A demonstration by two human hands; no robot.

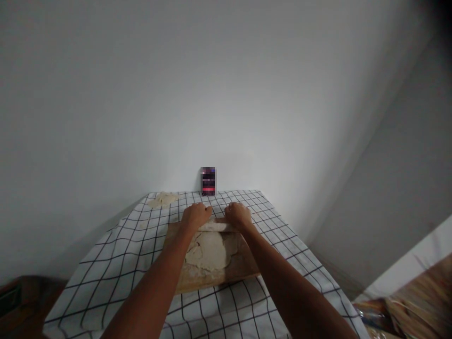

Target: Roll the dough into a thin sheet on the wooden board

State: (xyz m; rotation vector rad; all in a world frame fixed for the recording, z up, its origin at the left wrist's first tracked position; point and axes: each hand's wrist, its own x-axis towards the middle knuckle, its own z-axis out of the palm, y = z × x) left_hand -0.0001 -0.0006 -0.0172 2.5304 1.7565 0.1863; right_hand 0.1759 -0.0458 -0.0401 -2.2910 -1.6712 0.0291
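Flattened pale dough (208, 252) with a ragged, cracked edge lies on a wooden board (197, 283). Across its far part rests a light-coloured rolling pin (218, 227). My left hand (197, 215) is closed on the pin's left end, and my right hand (238, 215) is closed on its right end. Both forearms stretch forward over the board and cover parts of its sides. The fingers curl away from me, so their tips are mostly hidden.
A white cloth with dark checks (116, 254) covers the table. At its far left corner lies a pale heap, perhaps flour or dough (164, 198). A blurred-out upright screen (208, 181) leans on the white wall (219, 94). Wrapped items (376, 315) sit low at right.
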